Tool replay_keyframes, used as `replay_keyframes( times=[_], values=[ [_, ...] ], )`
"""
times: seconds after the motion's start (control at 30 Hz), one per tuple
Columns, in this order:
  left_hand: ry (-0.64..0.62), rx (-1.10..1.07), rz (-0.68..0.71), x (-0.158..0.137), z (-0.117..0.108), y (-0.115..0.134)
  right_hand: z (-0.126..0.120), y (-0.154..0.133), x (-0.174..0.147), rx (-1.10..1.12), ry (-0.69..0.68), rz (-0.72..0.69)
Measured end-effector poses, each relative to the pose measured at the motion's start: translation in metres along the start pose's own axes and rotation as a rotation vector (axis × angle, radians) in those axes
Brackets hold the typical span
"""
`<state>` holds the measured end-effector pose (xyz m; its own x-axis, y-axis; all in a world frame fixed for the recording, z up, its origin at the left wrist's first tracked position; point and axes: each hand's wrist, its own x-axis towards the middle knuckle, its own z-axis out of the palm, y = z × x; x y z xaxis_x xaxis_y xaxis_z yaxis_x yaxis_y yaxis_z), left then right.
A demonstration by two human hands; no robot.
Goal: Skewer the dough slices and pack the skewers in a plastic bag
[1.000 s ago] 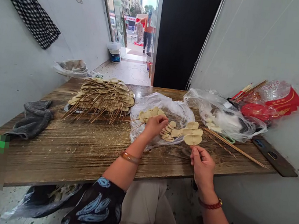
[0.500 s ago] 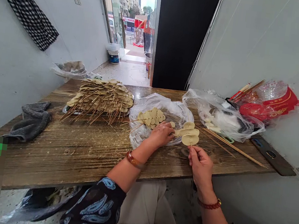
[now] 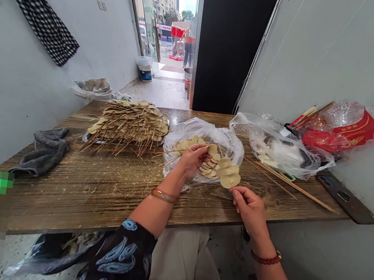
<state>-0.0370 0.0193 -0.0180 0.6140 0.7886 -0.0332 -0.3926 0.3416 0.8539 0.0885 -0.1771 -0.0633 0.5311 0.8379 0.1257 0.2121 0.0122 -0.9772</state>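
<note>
My right hand [image 3: 250, 207] pinches a thin bamboo skewer [image 3: 228, 173] that carries three round pale slices near its tip. My left hand [image 3: 192, 159] holds one more round slice [image 3: 212, 150] between its fingertips, lifted just above an open clear plastic bag [image 3: 205, 133] of loose slices [image 3: 208, 167]. The held slice sits close to the skewer's tip, slightly apart from it. Both hands are over the middle of a worn wooden table [image 3: 103, 193].
A metal tray piled with several filled skewers [image 3: 128, 122] stands at the back left. A grey cloth [image 3: 44, 152] lies at the left edge. Loose bare skewers [image 3: 288, 184], another clear bag [image 3: 281, 148], a red bag [image 3: 341, 129] and a dark cleaver [image 3: 346, 197] lie right.
My left hand dipped into the bag and came up with one slice. My right hand shifted the skewer slightly left and down toward the bag.
</note>
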Motion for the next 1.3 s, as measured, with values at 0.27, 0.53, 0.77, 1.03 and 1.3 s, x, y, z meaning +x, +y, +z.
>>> replay_keyframes(
  times=[0.27, 0.53, 0.77, 1.03, 1.3],
  values=[
    [-0.013, -0.072, 0.007, -0.001, -0.001, 0.008, 0.000, -0.005, 0.001, -0.091, -0.108, 0.000],
    [0.069, 0.063, 0.060, -0.001, -0.002, 0.005, 0.001, -0.009, 0.001, -0.108, -0.116, -0.015],
    [0.160, 0.124, 0.134, 0.000, -0.002, 0.005, 0.000, -0.009, 0.000, -0.104, -0.129, -0.010],
    [0.158, 0.092, 0.097, -0.004, 0.002, 0.008, 0.001, -0.009, 0.000, -0.138, -0.130, -0.017],
    [0.109, 0.171, 0.192, -0.001, 0.001, 0.005, 0.002, -0.012, -0.001, -0.134, -0.132, -0.002]
  ],
)
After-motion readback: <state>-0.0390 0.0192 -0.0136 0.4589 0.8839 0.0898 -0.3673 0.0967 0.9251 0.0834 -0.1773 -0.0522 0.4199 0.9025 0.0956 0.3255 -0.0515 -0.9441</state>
